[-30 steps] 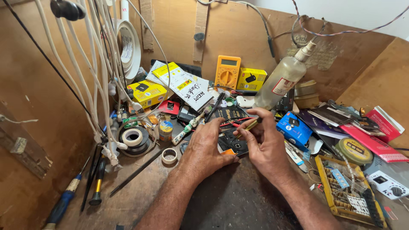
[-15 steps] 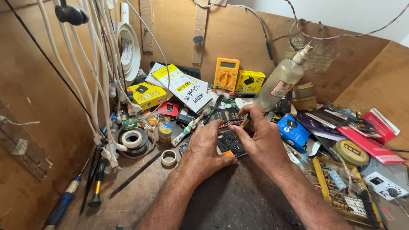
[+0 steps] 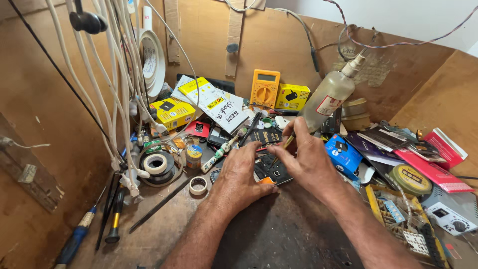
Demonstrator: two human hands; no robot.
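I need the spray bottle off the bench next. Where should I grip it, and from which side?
Take the spray bottle round its clear body, coming from the front left. It leans back-right against the wall, nozzle up, with boxes low at its left and tins at its right; the right hand sits just below.

Matt wooden bench (image 3: 149,239) (scuffed, rough)

We are looking at a small electronics repair workshop. The worktop (image 3: 279,239) is boxed in by bare board walls and crowded with a yellow multimeter (image 3: 265,88), screwdrivers (image 3: 94,219), tape rolls (image 3: 158,163), a spray bottle (image 3: 329,97), small parts boxes (image 3: 172,112) and hanging white cables (image 3: 107,74).
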